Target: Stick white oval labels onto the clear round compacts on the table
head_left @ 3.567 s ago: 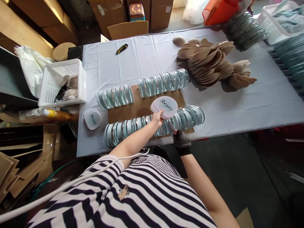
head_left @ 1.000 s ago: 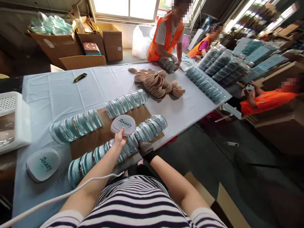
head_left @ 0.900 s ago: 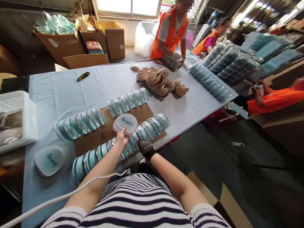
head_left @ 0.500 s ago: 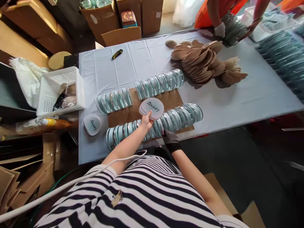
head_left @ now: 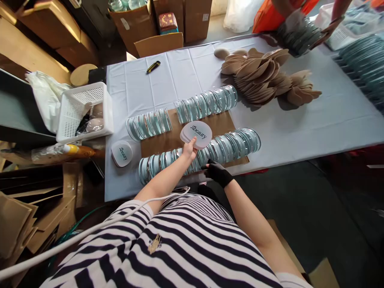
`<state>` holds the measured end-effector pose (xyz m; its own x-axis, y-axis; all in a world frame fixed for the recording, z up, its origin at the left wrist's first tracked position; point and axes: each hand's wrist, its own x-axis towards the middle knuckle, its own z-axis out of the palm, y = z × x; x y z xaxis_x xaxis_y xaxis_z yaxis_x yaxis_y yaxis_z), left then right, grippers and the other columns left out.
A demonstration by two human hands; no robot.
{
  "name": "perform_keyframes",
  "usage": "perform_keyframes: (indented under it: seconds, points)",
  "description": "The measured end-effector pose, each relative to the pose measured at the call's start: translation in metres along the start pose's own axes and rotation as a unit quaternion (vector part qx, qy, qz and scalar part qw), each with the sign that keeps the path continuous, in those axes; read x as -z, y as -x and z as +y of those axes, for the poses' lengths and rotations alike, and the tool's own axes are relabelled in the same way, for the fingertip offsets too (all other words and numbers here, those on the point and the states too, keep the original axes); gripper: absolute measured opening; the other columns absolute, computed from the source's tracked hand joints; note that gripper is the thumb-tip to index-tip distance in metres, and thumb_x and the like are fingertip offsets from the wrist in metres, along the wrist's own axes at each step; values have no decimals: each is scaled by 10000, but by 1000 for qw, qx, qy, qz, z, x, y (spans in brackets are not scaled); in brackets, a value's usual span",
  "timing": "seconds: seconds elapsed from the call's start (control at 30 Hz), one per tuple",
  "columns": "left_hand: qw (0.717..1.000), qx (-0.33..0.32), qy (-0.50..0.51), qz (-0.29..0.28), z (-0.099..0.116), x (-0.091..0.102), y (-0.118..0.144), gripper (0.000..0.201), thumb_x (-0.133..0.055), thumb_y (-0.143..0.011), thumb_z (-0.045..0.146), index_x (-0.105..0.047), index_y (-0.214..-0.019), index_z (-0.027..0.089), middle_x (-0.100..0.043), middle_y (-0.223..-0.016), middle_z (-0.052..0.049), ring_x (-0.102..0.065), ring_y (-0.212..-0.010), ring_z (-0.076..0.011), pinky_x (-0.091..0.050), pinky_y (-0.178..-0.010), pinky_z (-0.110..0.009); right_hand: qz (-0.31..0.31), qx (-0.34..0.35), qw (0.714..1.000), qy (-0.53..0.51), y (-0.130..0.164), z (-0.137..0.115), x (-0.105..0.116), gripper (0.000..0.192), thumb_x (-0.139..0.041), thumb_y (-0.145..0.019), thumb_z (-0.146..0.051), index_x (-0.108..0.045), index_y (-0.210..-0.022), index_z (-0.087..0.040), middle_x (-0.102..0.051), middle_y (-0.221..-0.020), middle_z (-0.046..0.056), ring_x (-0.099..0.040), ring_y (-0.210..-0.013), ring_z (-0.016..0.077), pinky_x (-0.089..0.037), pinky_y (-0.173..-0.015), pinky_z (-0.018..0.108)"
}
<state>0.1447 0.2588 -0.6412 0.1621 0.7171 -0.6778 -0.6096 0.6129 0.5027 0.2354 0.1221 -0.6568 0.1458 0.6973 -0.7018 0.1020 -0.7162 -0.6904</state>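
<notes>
At the far left a white basket (head_left: 87, 108) sits at the edge of the tabletop (head_left: 315, 120), with a small pile of white printed cards (head_left: 121, 154) lying just beside it on the pale cloth. Next come three rows of clear round cases: a short row (head_left: 148, 123), a longer far row (head_left: 207, 103) and a near row (head_left: 234, 143) over a brown cardboard sheet (head_left: 171, 138). The left hand (head_left: 190, 149) pinches a fanned stack of cards (head_left: 196, 134) between thumb and fingers, holding it above the near row. The gloved right hand (head_left: 216, 171) is curled at the tabletop's near edge, touching that row; what it grips, I cannot tell. Further right lies a heap of tan pads (head_left: 264, 78), and a yellow knife (head_left: 153, 66) rests far back
</notes>
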Motion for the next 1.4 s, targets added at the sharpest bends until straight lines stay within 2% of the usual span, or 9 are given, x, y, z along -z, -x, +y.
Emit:
perform_keyframes:
  seconds: [0.17,0.3,0.43,0.63,0.8,0.93,1.1,1.27,1.4]
  points:
    - [1000,-18,-6,10,-3,-2,-2,411,-735,-789,90,-659,-1187,160,-737,-1122,-93,-698,-1056,-203,-575,-932,-348,-61,-46,959,-274,7,-1,-8,191,-380,-949,-309,-527,-887,-203,-505,-585,-38,-456,-477,102,-382,-492,191]
    - [999,-19,-10,25,-3,-7,4,377,-687,-810,54,-662,-1174,146,-743,-1089,-88,-699,-1040,-200,-560,-956,-368,92,3,995,-23,9,-22,22,309,-450,-930,-396,-622,-1020,-156,-618,-690,48,-570,-600,163,-466,-575,260]
    - [999,-19,-35,-20,-5,-5,23,395,-727,-767,67,-670,-1151,139,-746,-1073,-87,-694,-1035,-208,-544,-977,-387,329,200,909,162,8,-55,54,487,-418,-938,-408,-539,-1325,-138,-594,-1303,174,-556,-1193,260,-452,-1004,395]
    - [995,-22,-87,-47,-7,20,43,394,-813,-678,154,-691,-1052,139,-754,-1004,-81,-696,-988,-218,-532,-969,-389,353,330,820,305,18,-69,16,474,-461,-903,-333,-577,-1320,-138,-484,-1445,174,-430,-1342,293,-374,-1112,470]
    - [989,24,-131,-57,-2,31,41,381,-846,-648,172,-703,-998,129,-756,-939,-96,-703,-965,-242,-536,-954,-411,337,218,896,188,17,-56,-4,420,-435,-890,-343,-655,-1161,-109,-699,-1087,181,-656,-1001,269,-537,-872,391]
    - [994,-1,-100,-44,18,33,33,396,-828,-696,156,-692,-1067,123,-757,-980,-100,-699,-1009,-233,-541,-969,-396,419,144,886,135,53,-5,5,474,-446,-894,-444,-670,-1134,-103,-712,-1042,200,-677,-967,283,-537,-783,365]
    - [999,8,-42,-4,41,40,14,447,-799,-739,117,-662,-1164,145,-749,-1064,-100,-701,-1032,-218,-559,-960,-386,255,141,891,348,94,52,-25,373,-471,-902,-357,-683,-1141,-165,-737,-973,132,-691,-836,232,-464,-685,279]
    - [999,33,-29,-13,44,44,12,403,-745,-777,66,-662,-1166,128,-750,-1043,-103,-721,-957,-205,-579,-926,-380,199,66,873,439,48,2,-62,338,-450,-957,-315,-595,-1238,-196,-730,-1015,106,-689,-878,210,-401,-665,250]
    - [999,38,-32,-3,44,45,16,363,-655,-838,31,-638,-1191,110,-755,-973,-84,-725,-822,-162,-593,-892,-366,182,18,877,445,37,-34,-58,350,-418,-988,-367,-539,-1239,-157,-724,-992,119,-685,-873,214,-416,-706,260]
